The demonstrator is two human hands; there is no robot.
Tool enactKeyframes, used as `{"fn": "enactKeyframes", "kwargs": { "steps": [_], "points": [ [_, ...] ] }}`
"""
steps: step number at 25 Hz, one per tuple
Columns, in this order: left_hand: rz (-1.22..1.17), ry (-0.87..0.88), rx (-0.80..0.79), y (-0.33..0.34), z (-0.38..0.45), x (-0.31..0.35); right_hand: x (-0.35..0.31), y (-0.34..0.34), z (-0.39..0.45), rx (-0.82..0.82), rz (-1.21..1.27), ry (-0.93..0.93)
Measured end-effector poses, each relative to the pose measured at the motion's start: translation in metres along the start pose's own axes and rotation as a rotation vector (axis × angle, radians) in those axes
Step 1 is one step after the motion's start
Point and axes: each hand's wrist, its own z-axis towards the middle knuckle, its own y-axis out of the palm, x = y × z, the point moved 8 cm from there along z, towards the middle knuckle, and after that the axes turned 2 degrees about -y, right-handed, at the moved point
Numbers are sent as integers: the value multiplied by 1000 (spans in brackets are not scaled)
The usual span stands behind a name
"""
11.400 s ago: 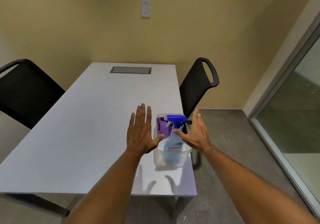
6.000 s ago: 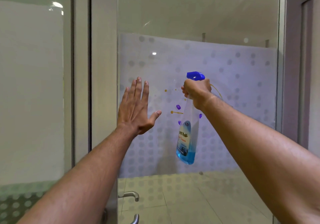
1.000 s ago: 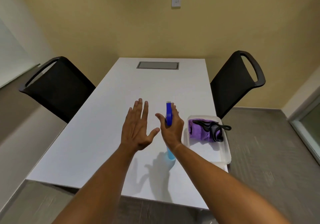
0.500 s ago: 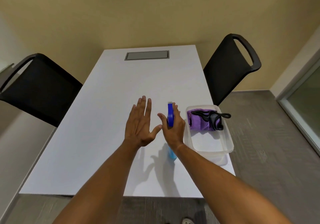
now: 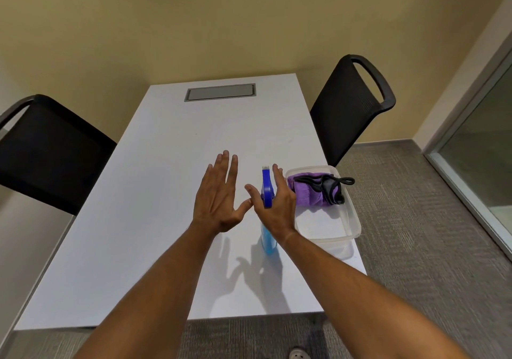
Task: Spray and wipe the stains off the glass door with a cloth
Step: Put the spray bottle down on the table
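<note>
Hands: left point(image 5: 219, 192) spread wide; right point(image 5: 273, 203) seemingly loosening around one spray bottle point(image 5: 267, 189); one cloth point(image 5: 306, 192), two chairs point(image 5: 352, 103).

No readable text, label or number anywhere in view.

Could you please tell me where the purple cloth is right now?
The purple cloth lies in the far end of the clear plastic tub near the table's right edge, just right of the right hand and spray bottle.
</note>
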Motion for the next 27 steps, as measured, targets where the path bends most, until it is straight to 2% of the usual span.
{"fn": "enactKeyframes", "kwargs": {
  "steps": [7,16,22,27],
  "points": [
    [11,13,3,-7,-17,9,-12,-13,-19,-51,-99,-98],
    [15,-19,23,-21,-47,28,-12,-45,-36,-142,-395,-334],
    [69,-120,55,-33,-67,56,14,-84,-27,-270,-485,-350],
    [65,-196,73,-27,-85,107,44,-140,-25,-358,-528,-409]
  ]
}}
